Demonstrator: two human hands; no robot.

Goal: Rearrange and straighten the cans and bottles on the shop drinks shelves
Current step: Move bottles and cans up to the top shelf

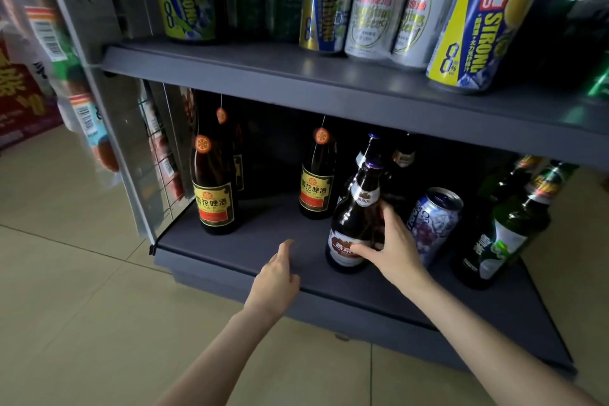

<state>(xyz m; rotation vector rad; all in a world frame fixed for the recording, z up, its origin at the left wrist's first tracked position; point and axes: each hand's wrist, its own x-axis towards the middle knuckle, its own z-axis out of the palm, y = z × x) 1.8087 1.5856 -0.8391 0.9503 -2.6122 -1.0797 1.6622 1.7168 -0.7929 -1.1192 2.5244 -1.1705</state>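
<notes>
While the dark grey metal lower shelf (250, 250) is carrying only a loose scatter of drinks, the tidying is looking, by my reading, well short of done. Above it, at twelve o'clock, the grey upper shelf (296, 69) is holding tall yellow-and-blue cans (474, 20) and a pair of silver beer cans (379, 6), set at uneven depths, so that row is probably awaiting straightening too. On the lower shelf, the green glass bottles (507, 237) are crowding at three o'clock, while two dark brown bottles with yellow-and-red labels (214, 188) are standing well apart at ten and twelve o'clock, a wide gap lying between them. A blue-and-purple drinks can (431, 224) is sitting just beside the middle bottles, seemingly out of place. The brown glass bottle with the red-and-white label (354, 224) is standing upright near the shelf's front edge. The right hand (395, 250) is gripping it, thumb on the label and fingers clamped round its body. The left hand (276, 277) is hovering at the front edge at seven o'clock, fingers relaxed and holding nothing.
</notes>
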